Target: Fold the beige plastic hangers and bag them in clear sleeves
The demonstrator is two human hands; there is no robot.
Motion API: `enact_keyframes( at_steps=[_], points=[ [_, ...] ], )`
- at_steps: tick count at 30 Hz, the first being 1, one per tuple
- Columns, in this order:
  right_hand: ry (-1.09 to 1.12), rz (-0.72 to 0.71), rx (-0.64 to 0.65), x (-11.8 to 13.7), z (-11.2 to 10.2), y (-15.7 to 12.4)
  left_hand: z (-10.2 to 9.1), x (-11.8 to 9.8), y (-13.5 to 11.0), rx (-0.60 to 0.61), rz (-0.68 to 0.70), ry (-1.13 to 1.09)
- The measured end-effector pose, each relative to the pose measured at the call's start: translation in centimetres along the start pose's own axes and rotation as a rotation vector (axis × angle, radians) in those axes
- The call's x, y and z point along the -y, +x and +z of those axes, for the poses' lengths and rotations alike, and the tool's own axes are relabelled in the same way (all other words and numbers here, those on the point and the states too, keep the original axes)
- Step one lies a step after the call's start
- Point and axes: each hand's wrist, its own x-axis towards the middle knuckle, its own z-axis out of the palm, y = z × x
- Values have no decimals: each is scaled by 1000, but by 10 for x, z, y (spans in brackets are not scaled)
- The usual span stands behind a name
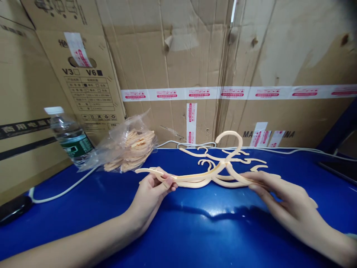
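Note:
A small pile of beige plastic hangers (pixel 223 165) lies on the blue table (pixel 181 230), hooks pointing toward the cardboard wall. My left hand (pixel 153 190) pinches the left arm of one hanger between thumb and fingers. My right hand (pixel 281 193) is closed on the right arm of the hangers, fingers pressed along it.
A clear plastic bag of small beige parts (pixel 128 147) lies at the back left beside a water bottle (pixel 69 136). A white cable (pixel 64 190) runs along the table to a black device (pixel 12 208). Tall cardboard boxes (pixel 195 56) wall off the back.

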Motion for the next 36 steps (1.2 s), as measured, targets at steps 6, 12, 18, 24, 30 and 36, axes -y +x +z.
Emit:
enact_keyframes(
  at_steps=[6,12,18,24,30,36],
  points=[
    [4,145,-27,-13,1,1,8,-3,-23,286,20,475],
    [64,95,176,-5,4,2,8,1,-40,910,666,976],
    [-28,-39,278,-5,9,1,8,-4,-40,755,718,1217],
    [-108,-75,316,-11,9,1,1,4,-41,637,702,1268],
    [-156,-53,272,-15,3,6,-3,5,-37,667,630,1221],
    [-188,-33,241,-21,4,7,-4,6,-38,694,578,1226]
  ],
)
